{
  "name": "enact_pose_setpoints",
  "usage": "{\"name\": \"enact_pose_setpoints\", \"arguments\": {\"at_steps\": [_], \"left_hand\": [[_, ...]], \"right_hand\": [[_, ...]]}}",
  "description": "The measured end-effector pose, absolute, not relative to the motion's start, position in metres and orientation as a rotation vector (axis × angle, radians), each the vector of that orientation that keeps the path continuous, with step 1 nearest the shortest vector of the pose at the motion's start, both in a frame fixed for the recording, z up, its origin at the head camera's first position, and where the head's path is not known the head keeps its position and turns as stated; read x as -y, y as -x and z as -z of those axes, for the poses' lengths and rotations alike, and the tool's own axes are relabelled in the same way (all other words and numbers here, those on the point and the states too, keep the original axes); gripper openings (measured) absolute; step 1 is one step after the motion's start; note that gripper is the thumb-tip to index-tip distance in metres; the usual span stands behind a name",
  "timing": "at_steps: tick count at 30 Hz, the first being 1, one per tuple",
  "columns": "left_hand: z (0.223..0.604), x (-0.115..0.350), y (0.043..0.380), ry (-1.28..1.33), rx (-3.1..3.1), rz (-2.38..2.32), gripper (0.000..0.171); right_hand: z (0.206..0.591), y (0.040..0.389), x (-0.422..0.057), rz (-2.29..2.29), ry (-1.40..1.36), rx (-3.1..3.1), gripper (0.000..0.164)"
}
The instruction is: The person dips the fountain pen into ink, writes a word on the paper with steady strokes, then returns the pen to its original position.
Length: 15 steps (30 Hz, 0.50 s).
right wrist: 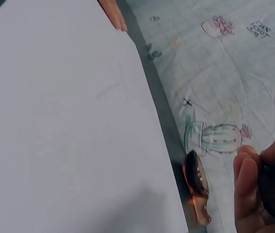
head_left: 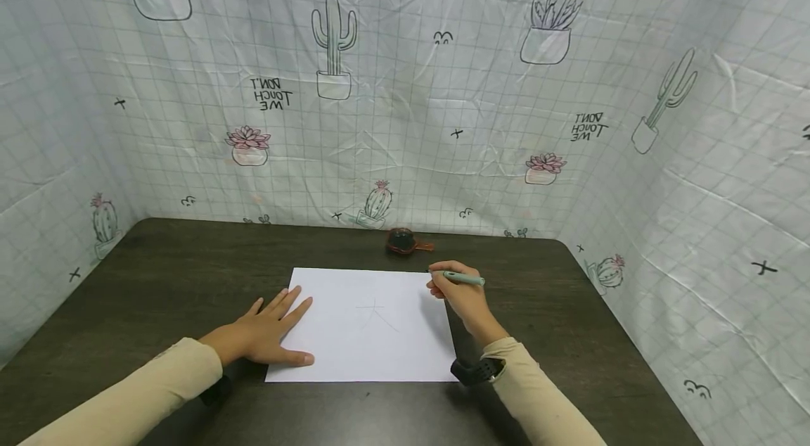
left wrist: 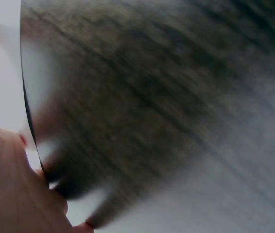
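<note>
A white sheet of paper point(head_left: 392, 354) lies on the dark table, bearing a few faint thin strokes point(head_left: 375, 307) that cross near its middle. My left hand point(head_left: 268, 330) rests with spread fingers over the sheet's left edge; its palm side point(left wrist: 11, 179) shows at the lower left of the left wrist view. My right hand point(head_left: 460, 295) pinches a pale green pen point(head_left: 465, 278) between thumb and fingers at the sheet's far right corner. The pen's dark tip points left, close to that corner. In the right wrist view the curled right fingers point(right wrist: 249, 182) partly hide the pen.
Behind the sheet, near the table's back edge, sits a small dark oval thing with an orange handle point(head_left: 401, 241). A white gridded cloth point(head_left: 411, 115) printed with cacti encloses the table's back and sides. A black band point(head_left: 476, 370) circles my right wrist.
</note>
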<state>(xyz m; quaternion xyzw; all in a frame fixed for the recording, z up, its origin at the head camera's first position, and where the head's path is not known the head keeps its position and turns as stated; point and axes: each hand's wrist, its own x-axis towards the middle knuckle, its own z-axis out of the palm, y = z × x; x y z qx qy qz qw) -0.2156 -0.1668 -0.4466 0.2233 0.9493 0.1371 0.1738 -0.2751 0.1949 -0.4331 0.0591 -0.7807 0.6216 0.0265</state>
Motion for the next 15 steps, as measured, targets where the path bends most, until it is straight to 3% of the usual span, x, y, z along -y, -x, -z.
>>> {"name": "enact_pose_setpoints", "arguments": {"at_steps": [9, 15], "left_hand": [[0.449, 0.167, 0.217, -0.636, -2.697, -0.388, 0.105], [0.450, 0.168, 0.219, -0.635, -2.697, -0.397, 0.106]], "right_hand": [[0.436, 0.282, -0.220, -1.691, -0.252, 2.428, 0.020], [0.440, 0.283, -0.225, -1.475, -0.242, 2.508, 0.040]]}}
